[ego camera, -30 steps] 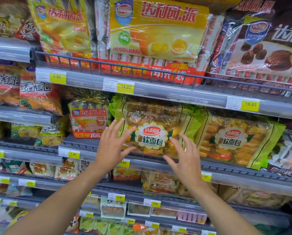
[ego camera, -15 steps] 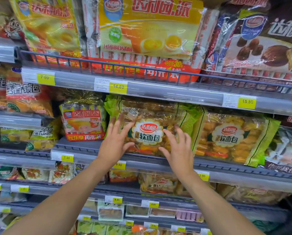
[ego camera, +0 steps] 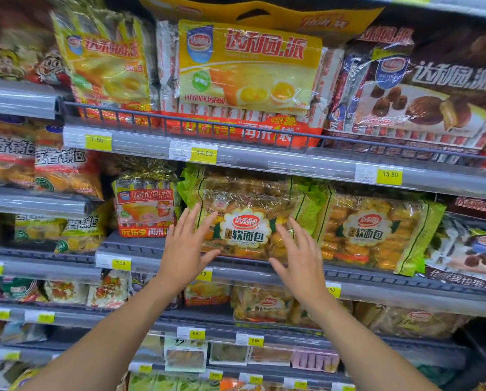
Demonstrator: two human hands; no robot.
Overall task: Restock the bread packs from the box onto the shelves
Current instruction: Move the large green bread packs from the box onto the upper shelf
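Forearms reach up from the bottom of the view toward the middle shelf (ego camera: 264,270), and both hands are spread flat with fingers splayed, grasping nothing. The left hand (ego camera: 184,249) sits at the lower left corner of the front bread pack (ego camera: 244,221), its fingertips over the wrapper edge; the right hand (ego camera: 299,259) hovers at the pack's lower right, and whether either palm actually touches the film I cannot tell. That pack stands face-out on the shelf, leaning back against more of its kind, with a second bread pack (ego camera: 377,232) just beside it to the right and a red cake pack (ego camera: 146,207) just beside it to the left. The box is not in view. The step in hand looks like seating and squaring the pack, so light, even pressure from both open palms should do best: push low, near the shelf lip, so the soft loaves are not crushed, and keep the label facing forward, level with its neighbour. Beyond, the upper shelf (ego camera: 264,158) carries large yellow and brown cake bags. Against half a second ago, the fingers have come off the wrapper and opened wider, the right hand has drawn back and down, and the pack seems to sit slightly further in.
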